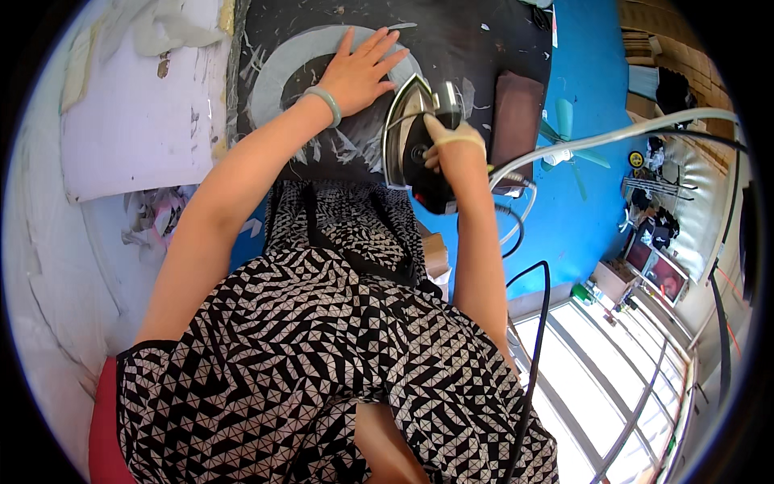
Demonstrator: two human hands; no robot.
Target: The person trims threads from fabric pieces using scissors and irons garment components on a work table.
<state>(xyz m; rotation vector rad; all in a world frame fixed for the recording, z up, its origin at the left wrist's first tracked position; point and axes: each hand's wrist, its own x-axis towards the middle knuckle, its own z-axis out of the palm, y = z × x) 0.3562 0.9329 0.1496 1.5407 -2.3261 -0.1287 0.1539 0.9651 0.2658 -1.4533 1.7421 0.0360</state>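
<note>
My left hand (pixel 359 74) lies with its fingers spread on a curved grey piece of fabric (pixel 278 73), which forms an arch on the dark work table (pixel 451 40). A pale green bangle circles that wrist. Just right of it, my right hand (pixel 457 152) is wrapped round the handle of a steam iron (pixel 407 133), in a light-coloured glove or wrap that covers part of the hand. The iron's metal soleplate edge faces left and its tip points away from me, close to the fabric's right end. Whether the iron touches the fabric is hard to tell.
Right of the iron lies a folded brown cloth (pixel 516 117). A pale hose (pixel 613 133) and a black cable run from the iron to the right. White scraps litter the table. A white padded board (pixel 149 121) stands at left, a green-bladed fan (pixel 564 141) at right over blue floor.
</note>
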